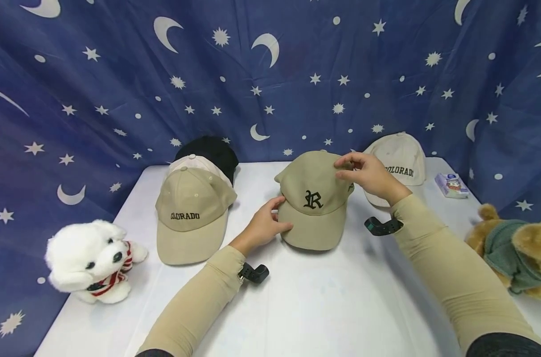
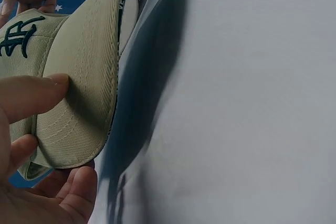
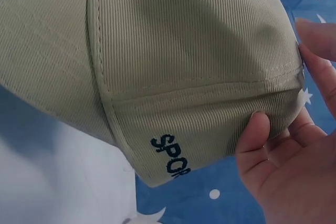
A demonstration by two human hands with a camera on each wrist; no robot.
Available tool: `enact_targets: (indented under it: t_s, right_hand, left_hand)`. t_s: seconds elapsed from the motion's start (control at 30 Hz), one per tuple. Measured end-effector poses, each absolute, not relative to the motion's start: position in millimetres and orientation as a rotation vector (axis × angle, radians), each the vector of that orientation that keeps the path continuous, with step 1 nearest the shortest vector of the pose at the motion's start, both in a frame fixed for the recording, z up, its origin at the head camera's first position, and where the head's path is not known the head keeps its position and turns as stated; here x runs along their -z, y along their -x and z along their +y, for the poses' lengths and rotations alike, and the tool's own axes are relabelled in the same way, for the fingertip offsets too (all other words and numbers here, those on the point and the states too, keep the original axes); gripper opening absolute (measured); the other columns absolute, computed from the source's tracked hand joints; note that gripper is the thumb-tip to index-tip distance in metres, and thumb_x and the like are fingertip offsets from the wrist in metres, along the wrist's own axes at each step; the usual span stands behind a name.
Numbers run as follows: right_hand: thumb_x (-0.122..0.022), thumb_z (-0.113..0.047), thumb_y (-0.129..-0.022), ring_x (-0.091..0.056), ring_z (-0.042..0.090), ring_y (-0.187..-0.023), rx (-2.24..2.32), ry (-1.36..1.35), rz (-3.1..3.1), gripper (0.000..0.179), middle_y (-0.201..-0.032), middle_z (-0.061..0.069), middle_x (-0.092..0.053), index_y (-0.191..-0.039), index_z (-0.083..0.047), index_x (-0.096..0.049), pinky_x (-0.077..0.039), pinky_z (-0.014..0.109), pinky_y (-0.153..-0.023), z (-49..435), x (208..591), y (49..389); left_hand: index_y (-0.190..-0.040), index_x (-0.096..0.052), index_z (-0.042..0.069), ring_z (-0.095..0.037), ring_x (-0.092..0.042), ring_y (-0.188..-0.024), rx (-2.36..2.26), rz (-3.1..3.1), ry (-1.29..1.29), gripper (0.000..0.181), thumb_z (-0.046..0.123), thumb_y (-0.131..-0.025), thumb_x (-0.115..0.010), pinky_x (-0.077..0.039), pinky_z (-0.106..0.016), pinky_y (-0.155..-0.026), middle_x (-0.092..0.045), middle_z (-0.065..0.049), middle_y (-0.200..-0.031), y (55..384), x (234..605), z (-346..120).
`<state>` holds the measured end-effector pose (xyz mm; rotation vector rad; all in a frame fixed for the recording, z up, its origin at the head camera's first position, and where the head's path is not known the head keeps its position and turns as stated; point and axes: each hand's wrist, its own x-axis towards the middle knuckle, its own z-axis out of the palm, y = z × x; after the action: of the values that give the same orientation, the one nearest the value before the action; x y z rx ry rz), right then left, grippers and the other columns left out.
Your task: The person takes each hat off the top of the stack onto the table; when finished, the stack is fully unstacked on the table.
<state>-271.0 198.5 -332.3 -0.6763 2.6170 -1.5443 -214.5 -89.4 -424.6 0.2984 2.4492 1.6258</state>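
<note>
A khaki baseball cap (image 1: 315, 198) with a dark letter R on its front is held between both hands, brim toward me. My left hand (image 1: 263, 223) grips the brim's left edge, with the thumb (image 2: 37, 95) on top and curled fingers (image 2: 79, 192) at the edge. My right hand (image 1: 370, 173) holds the crown's right side, and the thumb (image 3: 257, 129) presses the fabric beside dark side lettering. Other fingers go behind the cap, partly hidden. The brim stands off the white cloth and casts a shadow in the left wrist view.
Left, a khaki COLORADO cap (image 1: 194, 208) overlaps a pale cap (image 1: 199, 162) and a black cap (image 1: 212, 151). Behind my right hand is a cream cap (image 1: 402, 158), near a small purple packet (image 1: 452, 185). A white plush dog (image 1: 87, 258) and brown plush bear (image 1: 520, 253) flank the table.
</note>
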Motion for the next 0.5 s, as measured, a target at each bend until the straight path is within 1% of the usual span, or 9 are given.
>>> enact_targets:
  t_s: [0.1, 0.3, 0.5]
  right_hand:
    - [-0.070, -0.015, -0.094, -0.053, 0.019, -0.096, 1.523, 0.631, 2.638, 0.030, -0.120, 0.012, -0.063, -0.118, 0.003, -0.066, -0.045, 0.026, -0.078, 201, 331, 276]
    - [-0.070, -0.014, -0.094, -0.050, 0.020, -0.086, 1.541, 0.581, 2.689, 0.029, -0.118, 0.011, -0.063, -0.118, 0.002, -0.067, -0.044, 0.025, -0.070, 204, 330, 288]
    - [-0.069, -0.017, -0.095, -0.048, 0.022, -0.089, 1.553, 0.547, 2.694, 0.031, -0.118, 0.011, -0.059, -0.121, 0.001, -0.063, -0.043, 0.027, -0.071, 205, 329, 298]
  left_hand:
    - [-0.151, -0.039, 0.003, -0.027, -0.060, -0.108, -1.603, 2.454, -0.300, 0.077, 0.006, -0.085, -0.078, -0.052, -0.034, -0.086, -0.049, -0.018, -0.142, 221, 425, -84]
    - [-0.153, -0.037, 0.006, -0.028, -0.059, -0.114, -1.596, 2.440, -0.287, 0.077, 0.007, -0.087, -0.076, -0.052, -0.035, -0.090, -0.047, -0.015, -0.145, 235, 423, -72]
    - [-0.153, -0.037, 0.006, -0.029, -0.058, -0.118, -1.600, 2.456, -0.266, 0.077, 0.006, -0.087, -0.076, -0.053, -0.035, -0.090, -0.047, -0.015, -0.146, 251, 421, -61]
